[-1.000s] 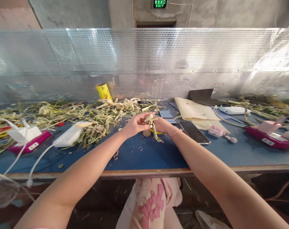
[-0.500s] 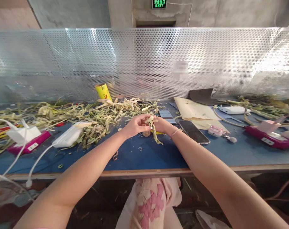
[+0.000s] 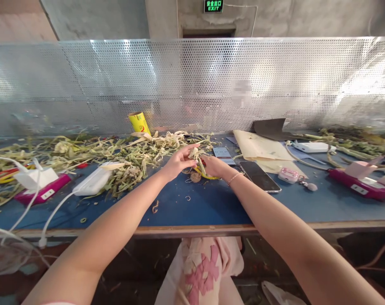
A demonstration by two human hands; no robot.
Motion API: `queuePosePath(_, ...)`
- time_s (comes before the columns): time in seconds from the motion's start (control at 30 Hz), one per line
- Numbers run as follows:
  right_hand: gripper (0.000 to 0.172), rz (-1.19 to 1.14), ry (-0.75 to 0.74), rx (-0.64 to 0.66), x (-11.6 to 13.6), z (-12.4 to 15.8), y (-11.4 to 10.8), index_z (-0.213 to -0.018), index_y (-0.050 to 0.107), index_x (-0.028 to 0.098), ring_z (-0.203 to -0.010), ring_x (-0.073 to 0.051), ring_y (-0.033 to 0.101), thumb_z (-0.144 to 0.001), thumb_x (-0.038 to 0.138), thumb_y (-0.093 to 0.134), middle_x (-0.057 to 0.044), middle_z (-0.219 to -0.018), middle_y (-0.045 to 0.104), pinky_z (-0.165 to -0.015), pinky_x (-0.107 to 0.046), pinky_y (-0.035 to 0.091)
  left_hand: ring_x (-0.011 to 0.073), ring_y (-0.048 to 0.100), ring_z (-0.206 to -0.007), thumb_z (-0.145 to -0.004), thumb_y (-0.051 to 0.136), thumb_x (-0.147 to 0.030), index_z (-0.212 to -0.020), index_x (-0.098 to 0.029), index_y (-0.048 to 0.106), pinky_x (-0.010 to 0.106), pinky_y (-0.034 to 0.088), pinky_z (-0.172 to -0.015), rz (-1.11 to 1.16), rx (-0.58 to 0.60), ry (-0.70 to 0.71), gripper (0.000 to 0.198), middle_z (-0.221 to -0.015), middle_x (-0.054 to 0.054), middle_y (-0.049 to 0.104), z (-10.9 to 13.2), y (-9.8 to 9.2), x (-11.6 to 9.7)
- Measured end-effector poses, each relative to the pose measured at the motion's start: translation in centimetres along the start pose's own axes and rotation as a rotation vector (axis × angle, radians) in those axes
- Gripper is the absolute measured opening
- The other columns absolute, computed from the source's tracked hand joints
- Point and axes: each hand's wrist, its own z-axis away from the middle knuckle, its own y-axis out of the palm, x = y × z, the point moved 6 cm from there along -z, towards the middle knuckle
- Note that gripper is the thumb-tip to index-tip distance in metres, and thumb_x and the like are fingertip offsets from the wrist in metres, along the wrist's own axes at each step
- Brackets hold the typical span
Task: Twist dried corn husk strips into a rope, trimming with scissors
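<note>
Right over the middle of the surface, well in from its near edge, that was where the action sat! The left hand had its thumb and fingers clamped on a pale plant piece, held up just above the surface. In came the right hand from the other side, close against the piece, fingers bent; what they gripped, one could not tell. Below that hand curved a yellow band, and just beside it, towards the near edge, lay a round disc. Dried plants sprawled from the left edge to the middle, a yellow tube tilted behind them near the far edge. And to the right? A phone, just beside the wrist, with a card behind the right hand!
</note>
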Motion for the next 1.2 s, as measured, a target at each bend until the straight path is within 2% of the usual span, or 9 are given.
queuePosePath(0.13, 0.032, -0.082, -0.027, -0.061, -0.1, 0.3, -0.6, -0.099, 0.051, 0.015, -0.079, -0.022, 0.061, -0.081, 0.041, 0.045, -0.011, -0.09, 0.065, -0.062, -0.027, 0.04, 0.0104, 0.056, -0.067, -0.062, 0.065, -0.023, -0.101, -0.023, 0.058, 0.028, 0.047, -0.072, 0.019, -0.173, -0.016, 0.04, -0.073, -0.002, 0.054, -0.6, -2.7, 0.4)
queuePosePath(0.3, 0.036, -0.149, 0.027, -0.053, -0.8, 0.6, -1.3, -0.103, 0.05, 0.017, -0.081, -0.022, 0.061, -0.08, 0.044, 0.046, -0.01, -0.092, 0.066, -0.065, -0.028, 0.041, 0.0106, 0.055, -0.068, -0.062, 0.064, -0.024, -0.095, -0.021, 0.061, 0.026, 0.043, -0.075, -0.168, -0.34, 0.043, 0.033, -0.073, -0.001, 0.057, -1.3, -6.4, 0.7)
queuePosePath(0.47, 0.038, -0.241, -0.026, 0.008, 0.0, 1.2, -2.0, -0.105, 0.049, 0.018, -0.083, -0.021, 0.061, -0.079, 0.046, 0.047, -0.01, -0.097, 0.065, -0.066, -0.027, 0.043, 0.0111, 0.054, -0.067, -0.059, 0.065, -0.023, -0.096, -0.019, 0.06, 0.026, 0.042, -0.072, -0.216, -0.428, 0.015, 0.037, -0.071, -0.002, 0.058, -1.4, -8.0, 1.2)
queuePosePath(0.63, 0.039, -0.249, -0.097, 0.02, 0.8, 1.2, -2.0, -0.109, 0.047, 0.018, -0.089, -0.022, 0.06, -0.079, 0.042, 0.049, -0.011, -0.105, 0.063, -0.073, -0.029, 0.044, 0.0125, 0.056, -0.065, -0.057, 0.069, -0.027, -0.083, -0.018, 0.055, 0.026, 0.042, -0.067, -0.131, -0.593, -0.091, 0.031, -0.066, -0.002, 0.057, -1.2, -9.6, 2.5)
queuePosePath(0.73, 0.038, -0.241, -0.123, 0.011, 0.8, 1.0, -1.7, -0.109, 0.048, 0.017, -0.089, -0.022, 0.06, -0.078, 0.04, 0.051, -0.011, -0.104, 0.063, -0.074, -0.029, 0.044, 0.0113, 0.055, -0.063, -0.056, 0.069, -0.026, -0.082, -0.017, 0.055, 0.024, 0.041, -0.065, -0.13, -0.591, -0.121, 0.03, -0.067, -0.002, 0.057, -1.3, -10.0, 3.1)
queuePosePath(0.9, 0.041, -0.148, -0.092, -0.024, 0.0, 0.9, -1.5, -0.112, 0.047, 0.017, -0.09, -0.024, 0.06, -0.076, 0.036, 0.053, -0.011, -0.105, 0.062, -0.073, -0.03, 0.043, 0.0091, 0.054, -0.065, -0.052, 0.071, -0.022, -0.079, -0.016, 0.057, 0.023, 0.042, -0.068, -0.138, -0.593, -0.057, 0.031, -0.068, -0.003, 0.055, -1.4, -10.1, 3.2)
queuePosePath(1.03, 0.04, -0.077, -0.045, 0.003, -0.3, 0.9, -1.3, -0.11, 0.048, 0.017, -0.089, -0.025, 0.06, -0.074, 0.034, 0.053, -0.012, -0.103, 0.063, -0.069, -0.03, 0.042, 0.0092, 0.056, -0.067, -0.053, 0.069, -0.019, -0.079, -0.017, 0.055, 0.024, 0.045, -0.07, -0.041, -0.573, -0.046, 0.029, -0.07, -0.003, 0.055, -1.3, -9.3, 2.9)
queuePosePath(1.2, 0.04, -0.094, 0.017, 0.029, -0.7, 0.7, -0.8, -0.108, 0.05, 0.015, -0.088, -0.025, 0.06, -0.072, 0.033, 0.056, -0.012, -0.1, 0.063, -0.068, -0.029, 0.043, 0.0088, 0.057, -0.061, -0.056, 0.069, -0.016, -0.084, -0.018, 0.051, 0.027, 0.048, -0.068, 0.051, -0.534, -0.05, 0.034, -0.068, -0.005, 0.055, -1.3, -8.4, 2.5)
